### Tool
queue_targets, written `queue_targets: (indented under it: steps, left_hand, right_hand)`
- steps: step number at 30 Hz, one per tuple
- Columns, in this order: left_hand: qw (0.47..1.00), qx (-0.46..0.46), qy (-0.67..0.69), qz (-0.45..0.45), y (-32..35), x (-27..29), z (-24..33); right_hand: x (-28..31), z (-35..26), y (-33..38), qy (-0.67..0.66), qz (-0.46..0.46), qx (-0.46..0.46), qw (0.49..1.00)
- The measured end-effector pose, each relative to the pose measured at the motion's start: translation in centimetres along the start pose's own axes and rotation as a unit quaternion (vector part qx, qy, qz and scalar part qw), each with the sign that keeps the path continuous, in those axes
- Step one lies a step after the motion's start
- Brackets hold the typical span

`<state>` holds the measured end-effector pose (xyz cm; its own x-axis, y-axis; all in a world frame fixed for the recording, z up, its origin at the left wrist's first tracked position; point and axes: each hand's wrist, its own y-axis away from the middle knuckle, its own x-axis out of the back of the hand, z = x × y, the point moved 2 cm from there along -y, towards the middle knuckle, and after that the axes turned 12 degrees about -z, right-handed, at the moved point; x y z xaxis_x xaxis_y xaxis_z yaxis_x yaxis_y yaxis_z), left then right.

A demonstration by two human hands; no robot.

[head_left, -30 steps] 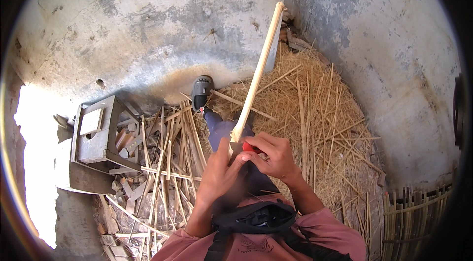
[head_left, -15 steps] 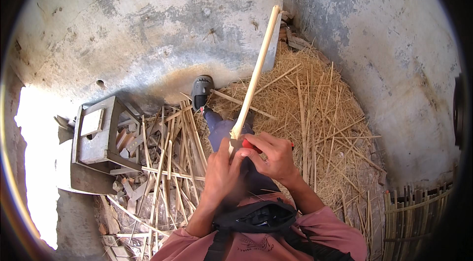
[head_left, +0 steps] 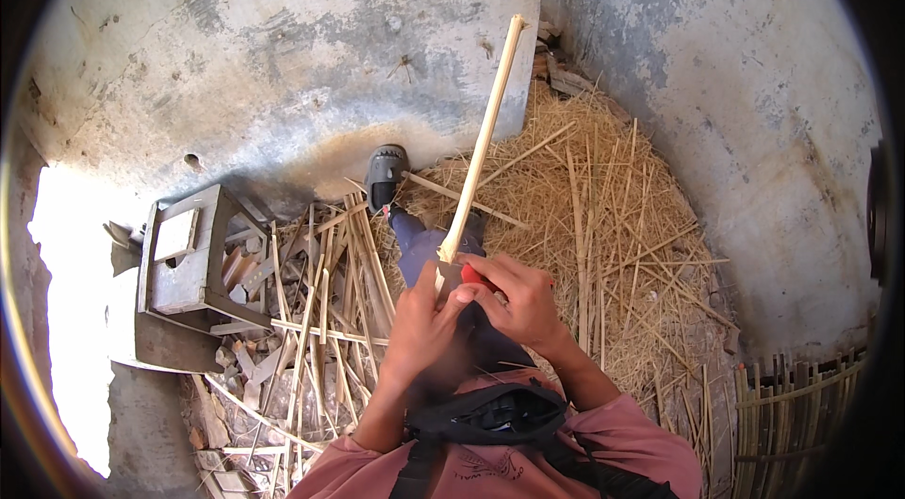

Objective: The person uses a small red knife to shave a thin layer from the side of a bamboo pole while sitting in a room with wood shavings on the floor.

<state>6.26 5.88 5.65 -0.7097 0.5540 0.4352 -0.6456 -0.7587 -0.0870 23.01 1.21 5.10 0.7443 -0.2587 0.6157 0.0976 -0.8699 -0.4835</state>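
A pale stick points away, slanting right, its near end in the closed left hand, the nearer one. Right of the stick, the right hand grips a red handle, blade at that near end.

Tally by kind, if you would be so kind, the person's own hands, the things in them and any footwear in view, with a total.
Hands: 2, the left hand and the right hand
Pale stick: 1
Red-handled tool: 1
Dark shoe: 1
Total: 5
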Motion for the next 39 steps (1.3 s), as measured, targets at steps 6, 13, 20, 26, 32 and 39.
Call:
queue_targets:
  steps: [6, 13, 20, 26, 32, 39]
  left_hand:
    - [1.000, -0.018, -0.002, -0.015, 0.3, 1.0, -1.8]
    - [0.999, 0.035, 0.006, -0.029, 0.5, 1.4, -1.9]
    - [0.998, -0.032, 0.038, -0.028, 0.4, 1.4, -2.4]
    - [0.997, -0.062, 0.034, -0.005, 0.3, 1.5, -2.0]
    - [0.997, -0.060, 0.043, -0.004, 0.3, 1.4, -2.1]
    - [0.997, -0.059, 0.040, -0.014, 0.4, 1.8, -1.9]
  right_hand:
    - [1.4, -0.7, -1.1, -0.084, -0.082, -0.016, 0.993]
    - [0.9, -0.2, -1.6, -0.031, -0.115, 0.021, 0.993]
    - [0.7, -0.3, -1.6, -0.017, -0.083, 0.055, 0.995]
    - [0.7, -0.7, -1.4, 0.023, -0.063, 0.060, 0.996]
    - [0.9, -1.1, -1.5, 0.012, -0.068, 0.050, 0.996]
    - [1.2, -0.9, -1.5, -0.026, -0.113, 0.055, 0.992]
